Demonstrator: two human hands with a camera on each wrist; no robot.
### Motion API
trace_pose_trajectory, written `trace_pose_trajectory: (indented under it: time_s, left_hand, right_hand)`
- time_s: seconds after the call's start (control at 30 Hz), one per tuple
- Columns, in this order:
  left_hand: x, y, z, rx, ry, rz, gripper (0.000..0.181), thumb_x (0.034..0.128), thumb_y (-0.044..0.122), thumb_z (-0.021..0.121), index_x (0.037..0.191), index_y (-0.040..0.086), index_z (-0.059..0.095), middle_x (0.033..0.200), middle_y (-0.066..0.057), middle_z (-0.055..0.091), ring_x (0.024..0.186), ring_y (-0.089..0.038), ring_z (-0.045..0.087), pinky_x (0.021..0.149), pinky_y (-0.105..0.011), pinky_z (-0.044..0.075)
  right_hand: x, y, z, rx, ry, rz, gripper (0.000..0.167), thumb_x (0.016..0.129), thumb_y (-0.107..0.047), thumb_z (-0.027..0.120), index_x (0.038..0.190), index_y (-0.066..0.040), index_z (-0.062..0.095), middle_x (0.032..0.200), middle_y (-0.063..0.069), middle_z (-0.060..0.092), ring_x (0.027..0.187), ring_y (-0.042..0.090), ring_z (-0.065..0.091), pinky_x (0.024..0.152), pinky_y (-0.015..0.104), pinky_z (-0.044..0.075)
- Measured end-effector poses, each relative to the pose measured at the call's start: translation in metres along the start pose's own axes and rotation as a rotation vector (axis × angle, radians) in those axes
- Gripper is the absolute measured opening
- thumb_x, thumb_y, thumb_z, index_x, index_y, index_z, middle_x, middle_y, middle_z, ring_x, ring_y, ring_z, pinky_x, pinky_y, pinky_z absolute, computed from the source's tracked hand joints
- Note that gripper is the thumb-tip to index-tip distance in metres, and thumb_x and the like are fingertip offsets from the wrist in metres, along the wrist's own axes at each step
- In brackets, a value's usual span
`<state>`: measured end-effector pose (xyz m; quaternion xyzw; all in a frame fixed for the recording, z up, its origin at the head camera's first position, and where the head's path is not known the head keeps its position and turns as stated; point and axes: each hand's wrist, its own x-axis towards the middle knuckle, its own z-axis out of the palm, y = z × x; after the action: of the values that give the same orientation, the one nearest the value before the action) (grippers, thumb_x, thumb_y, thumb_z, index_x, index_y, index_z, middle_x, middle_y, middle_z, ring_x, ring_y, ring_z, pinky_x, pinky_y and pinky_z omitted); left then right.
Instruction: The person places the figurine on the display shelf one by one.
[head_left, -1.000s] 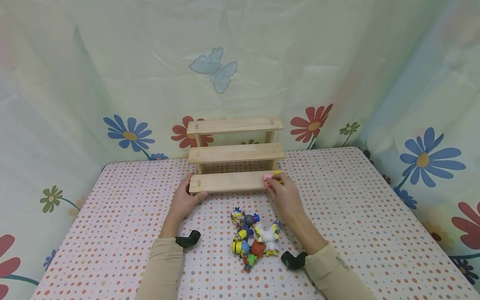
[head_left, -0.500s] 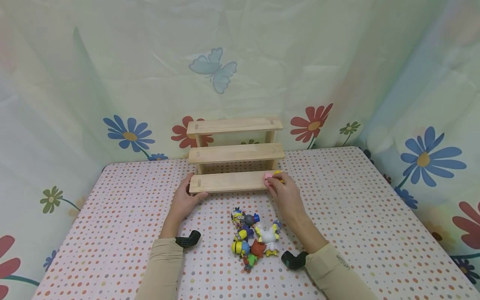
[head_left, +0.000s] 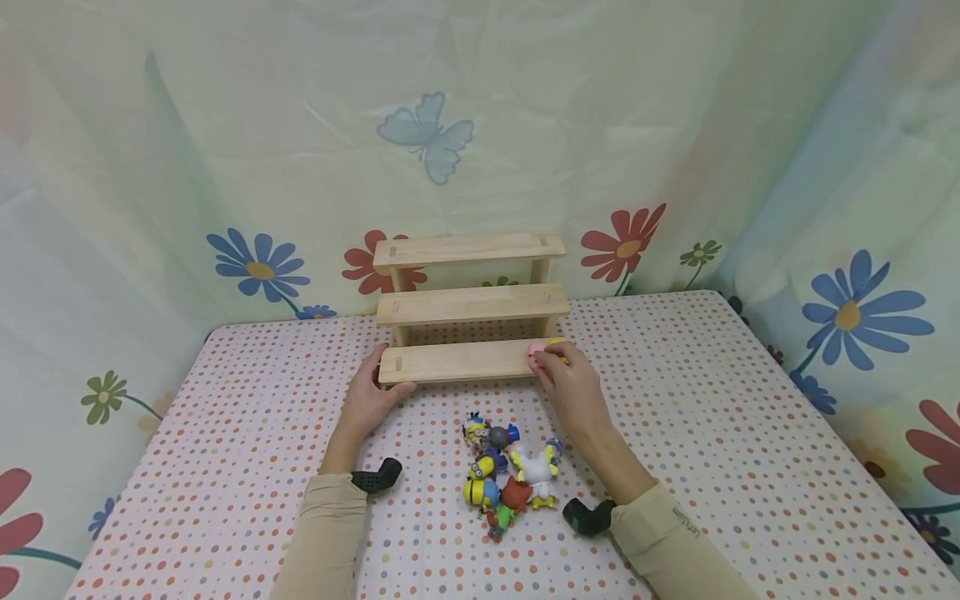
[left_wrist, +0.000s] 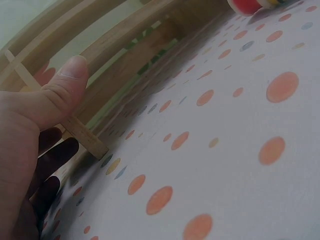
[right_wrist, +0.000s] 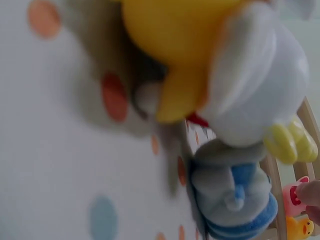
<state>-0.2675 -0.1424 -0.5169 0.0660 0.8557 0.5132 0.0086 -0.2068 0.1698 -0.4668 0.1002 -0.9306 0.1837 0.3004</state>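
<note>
A three-tier wooden display shelf point(head_left: 457, 362) stands at the back of the table. At the left end of its lowest board, my left hand point(head_left: 367, 402) grips the wood, the thumb at the front and the fingers round the end. My right hand point(head_left: 576, 398) pinches a small pink figure point(head_left: 535, 352) on that board's right end. Beside it sits a yellow duck figure point(right_wrist: 296, 230), mostly hidden by the hand in the head view. In the right wrist view, fingertips point(right_wrist: 309, 194) touch the pink figure, which has a red patch on its front.
Several toy figures lie in a cluster before the shelf, among them a yellow-and-blue minion point(head_left: 480, 492), a white figure point(head_left: 536, 469) and a red-and-green one point(head_left: 510, 500). The table wears a dotted cloth point(head_left: 247, 467). A flowered curtain point(head_left: 510, 125) hangs right behind the shelf.
</note>
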Motion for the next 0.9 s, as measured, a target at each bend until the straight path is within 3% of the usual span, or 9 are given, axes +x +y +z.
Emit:
trace_pose_trajectory:
  time_s: [0.33, 0.47, 0.6, 0.77, 0.9]
  left_hand:
    - [-0.001, -0.001, 0.000, -0.002, -0.005, -0.005, 0.101, 0.0754, 0.048, 0.076, 0.152, 0.012, 0.021, 0.154, -0.013, 0.027, 0.139, -0.029, 0.035, 0.113, -0.045, 0.031]
    - [-0.001, 0.000, 0.001, -0.004, -0.001, -0.003, 0.101, 0.0754, 0.049, 0.075, 0.152, 0.011, 0.021, 0.154, -0.013, 0.027, 0.139, -0.030, 0.035, 0.113, -0.045, 0.031]
    - [-0.001, 0.000, 0.001, -0.010, -0.002, -0.001, 0.102, 0.0749, 0.049, 0.076, 0.152, 0.011, 0.021, 0.154, -0.013, 0.027, 0.139, -0.030, 0.035, 0.113, -0.045, 0.031]
    - [-0.001, 0.000, 0.001, -0.015, -0.003, 0.002, 0.100, 0.0757, 0.046, 0.076, 0.152, 0.012, 0.021, 0.153, -0.014, 0.028, 0.139, -0.030, 0.034, 0.113, -0.044, 0.031]
    - [-0.001, 0.000, 0.000, -0.009, -0.006, -0.004, 0.102, 0.0753, 0.048, 0.076, 0.152, 0.013, 0.020, 0.155, -0.013, 0.024, 0.140, -0.029, 0.033, 0.114, -0.044, 0.030]
  right_hand:
    - [0.000, 0.003, -0.002, 0.013, 0.011, 0.013, 0.020, 0.083, -0.010, 0.073, 0.100, 0.000, 0.072, 0.104, 0.013, 0.062, 0.097, 0.028, 0.064, 0.086, 0.036, 0.055]
    - [0.002, 0.003, -0.007, 0.010, 0.020, 0.021, 0.020, 0.082, -0.008, 0.074, 0.100, 0.000, 0.072, 0.102, 0.013, 0.062, 0.094, 0.026, 0.064, 0.080, 0.034, 0.056]
    - [0.008, 0.006, -0.020, 0.043, 0.094, 0.048, 0.018, 0.082, -0.005, 0.073, 0.098, 0.000, 0.072, 0.098, 0.012, 0.063, 0.085, 0.025, 0.066, 0.071, 0.034, 0.057]
    - [0.015, 0.016, -0.038, 0.110, 0.181, 0.099, 0.013, 0.083, 0.001, 0.069, 0.096, 0.002, 0.071, 0.093, 0.012, 0.063, 0.080, 0.026, 0.067, 0.070, 0.037, 0.058]
    - [0.018, 0.022, -0.049, 0.104, 0.119, 0.133, 0.011, 0.085, 0.000, 0.067, 0.096, 0.001, 0.071, 0.092, 0.012, 0.063, 0.081, 0.026, 0.065, 0.070, 0.038, 0.057]
